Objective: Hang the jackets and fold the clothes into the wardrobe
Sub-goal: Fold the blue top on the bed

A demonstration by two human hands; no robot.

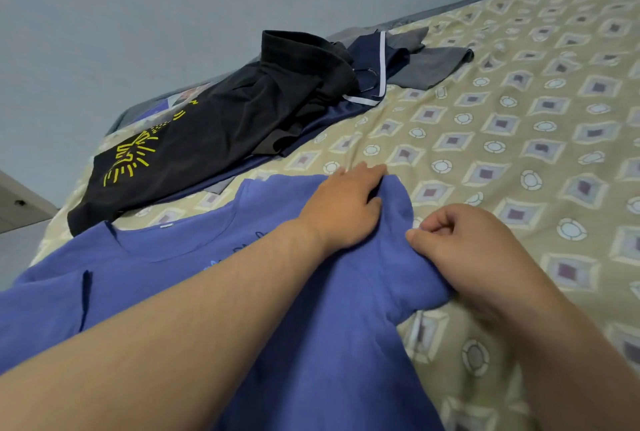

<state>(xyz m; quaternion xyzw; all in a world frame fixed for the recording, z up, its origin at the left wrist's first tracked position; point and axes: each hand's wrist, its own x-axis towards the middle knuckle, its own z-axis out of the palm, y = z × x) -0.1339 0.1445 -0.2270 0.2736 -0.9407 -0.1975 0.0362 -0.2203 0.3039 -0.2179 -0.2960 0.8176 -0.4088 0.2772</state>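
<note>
A blue T-shirt point(194, 278) lies spread face up on the bed, its neckline toward the wall. My left hand point(343, 205) reaches across it and grips the far end of its right sleeve point(398, 243). My right hand point(467, 250) pinches the same sleeve lower down, fingers curled on the cloth. Behind the shirt lies a heap of clothes: a black T-shirt with a yellow print point(194, 150), a dark collared shirt point(304, 63), a navy garment with a white stripe point(370, 74) and a grey piece point(433, 63).
The bed's patterned beige sheet point(519, 139) stretches to the right and far corner. A pale blue wall point(138, 15) runs along the bed's far side. A grey furniture edge point(17, 202) shows at the left.
</note>
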